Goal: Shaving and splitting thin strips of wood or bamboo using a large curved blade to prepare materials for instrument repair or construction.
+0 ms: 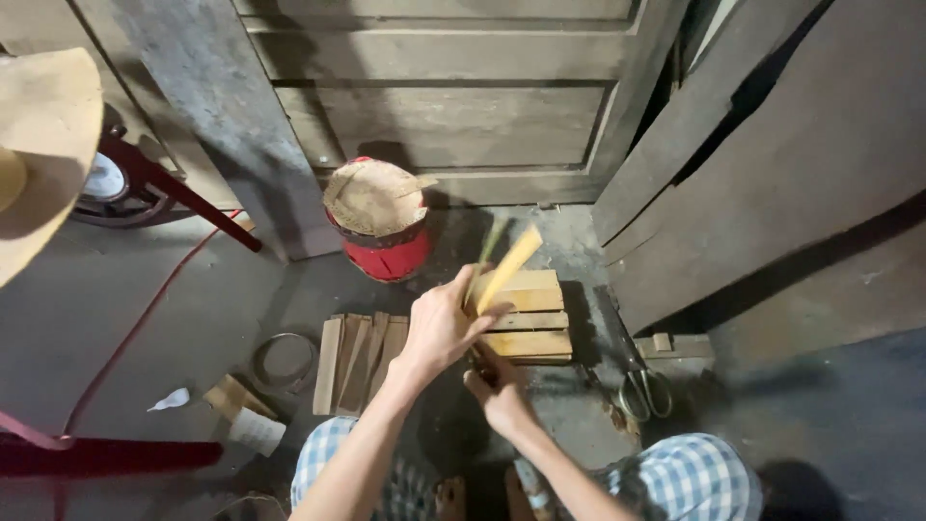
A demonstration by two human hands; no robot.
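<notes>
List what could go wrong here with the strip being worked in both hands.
1. The left hand grips the pale strip close to the right hand, which seems to work its lower end; what it holds is hidden, so a slip could hurt the fingers.
2. The strip is blurred and points toward the red drum; it might strike it.
3. The shears lie on the floor near the right knee and could be knelt on.
</notes>
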